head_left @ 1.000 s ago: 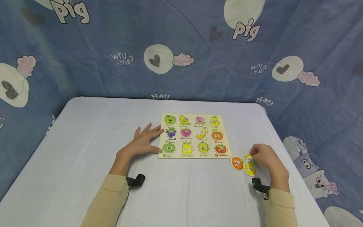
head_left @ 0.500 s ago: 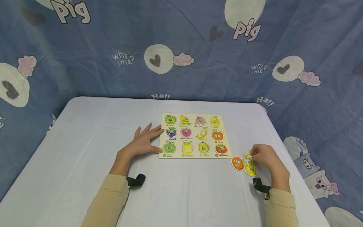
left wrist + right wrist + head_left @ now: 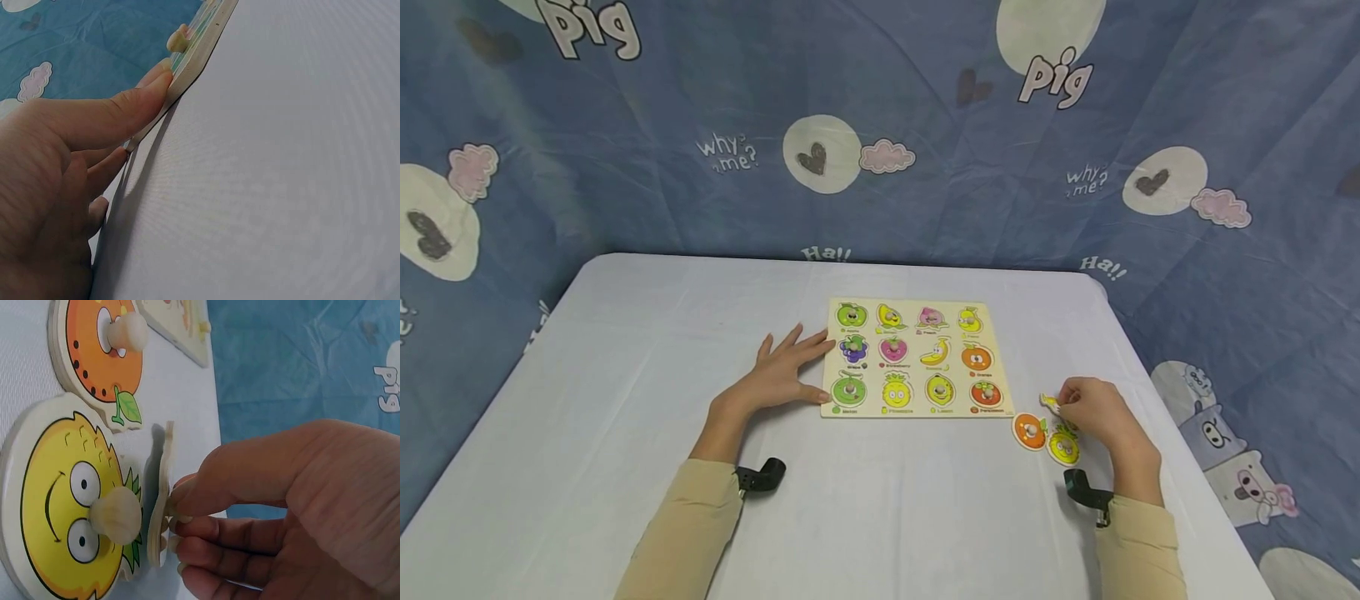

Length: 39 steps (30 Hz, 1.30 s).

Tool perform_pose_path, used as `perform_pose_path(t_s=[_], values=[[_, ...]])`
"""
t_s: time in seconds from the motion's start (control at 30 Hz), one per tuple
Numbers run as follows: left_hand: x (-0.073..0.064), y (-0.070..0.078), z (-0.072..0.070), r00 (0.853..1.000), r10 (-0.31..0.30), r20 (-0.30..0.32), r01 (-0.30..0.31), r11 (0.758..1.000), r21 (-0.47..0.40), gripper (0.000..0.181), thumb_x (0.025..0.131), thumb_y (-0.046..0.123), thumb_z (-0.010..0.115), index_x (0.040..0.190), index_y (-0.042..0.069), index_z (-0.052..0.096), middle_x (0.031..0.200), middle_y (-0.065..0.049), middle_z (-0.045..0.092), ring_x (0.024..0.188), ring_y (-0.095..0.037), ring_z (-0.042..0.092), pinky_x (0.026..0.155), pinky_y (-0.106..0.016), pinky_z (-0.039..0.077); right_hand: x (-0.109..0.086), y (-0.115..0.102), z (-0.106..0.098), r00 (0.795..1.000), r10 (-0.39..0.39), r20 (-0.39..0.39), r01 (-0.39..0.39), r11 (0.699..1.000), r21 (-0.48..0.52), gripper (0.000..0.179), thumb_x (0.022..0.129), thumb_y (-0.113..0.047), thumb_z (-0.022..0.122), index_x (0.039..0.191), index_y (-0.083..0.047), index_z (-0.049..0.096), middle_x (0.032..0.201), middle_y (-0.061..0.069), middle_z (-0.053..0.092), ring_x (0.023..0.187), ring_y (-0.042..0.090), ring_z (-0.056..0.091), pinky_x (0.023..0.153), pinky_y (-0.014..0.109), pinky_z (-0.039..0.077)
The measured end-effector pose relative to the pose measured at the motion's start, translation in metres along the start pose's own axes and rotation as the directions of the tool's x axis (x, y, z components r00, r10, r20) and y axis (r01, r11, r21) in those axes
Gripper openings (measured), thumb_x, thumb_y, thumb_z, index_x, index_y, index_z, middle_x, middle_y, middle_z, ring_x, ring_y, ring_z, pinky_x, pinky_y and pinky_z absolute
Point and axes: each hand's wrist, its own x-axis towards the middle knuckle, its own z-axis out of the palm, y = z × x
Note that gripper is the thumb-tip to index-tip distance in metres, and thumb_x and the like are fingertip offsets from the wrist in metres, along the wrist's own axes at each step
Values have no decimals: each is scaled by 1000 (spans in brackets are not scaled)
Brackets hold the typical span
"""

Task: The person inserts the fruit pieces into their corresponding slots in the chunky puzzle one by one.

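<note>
My left hand (image 3: 778,372) spreads its fingers along the left edge of the fruit puzzle board (image 3: 918,405). In the left wrist view, the thumb (image 3: 119,115) touches the board's edge. My right hand (image 3: 1097,410) pinches a thin wooden piece (image 3: 161,500) by its knob, seen edge-on in the right wrist view. From the head view it is a yellow curved piece like a banana, partly covered by the fingers. Right beside it lie the orange puzzle piece (image 3: 1028,432) and the pineapple puzzle piece (image 3: 69,506), both face up with wooden knobs.
The board lies flat on a white-covered table (image 3: 880,517), showing rows of coloured fruits. A blue patterned curtain (image 3: 700,200) hangs behind the table and at its sides. Black wrist cameras (image 3: 762,475) sit at both sleeves.
My right hand has shifted slightly left and away from me, carrying the yellow curved piece off the pineapple piece's top. The left hand stays on the board.
</note>
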Motion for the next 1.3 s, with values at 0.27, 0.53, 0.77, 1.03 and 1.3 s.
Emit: perform_pose_path(t_s=[0.27,0.53,0.77,1.03,1.3], values=[[1,0,0,1000,1,-1,-1,1000,5,99,70,50,83,155,29,36,166,2,24,157,-34,1,120,-66,-12,4,-5,2,1000,-2,-11,2,1000,-10,9,86,-10,63,91,-4,67,87,12,63,76,23,54,62,30,45],[0,-1,0,1000,0,2,0,1000,1,99,70,50,83,155,29,36,166,2,24,157,-34,1,120,-67,-12,6,-13,2,999,-39,-38,38,999,-15,7,84,-10,63,88,-4,65,80,9,62,70,21,53,58,29,42],[1,0,0,1000,-6,5,6,1000,-3,99,70,50,82,155,29,37,166,2,25,157,-34,1,120,-66,-12,9,-18,3,999,-32,-30,33,999,5,8,85,-10,63,89,-4,65,80,9,61,71,21,54,60,29,44],[2,0,0,1000,-5,8,5,1000,-6,99,70,50,83,155,29,37,166,2,25,157,-34,1,120,-66,-12,11,-24,5,998,-49,-42,50,999,22,7,84,-10,63,88,-5,64,80,8,62,70,20,54,60,28,45],[1,0,0,1000,-4,2,4,1000,-4,99,69,50,83,154,29,37,166,2,25,157,-34,1,120,-66,-12,15,-29,7,998,-54,-42,56,998,35,6,84,-10,64,88,-6,65,81,8,61,72,21,54,61,29,44]])
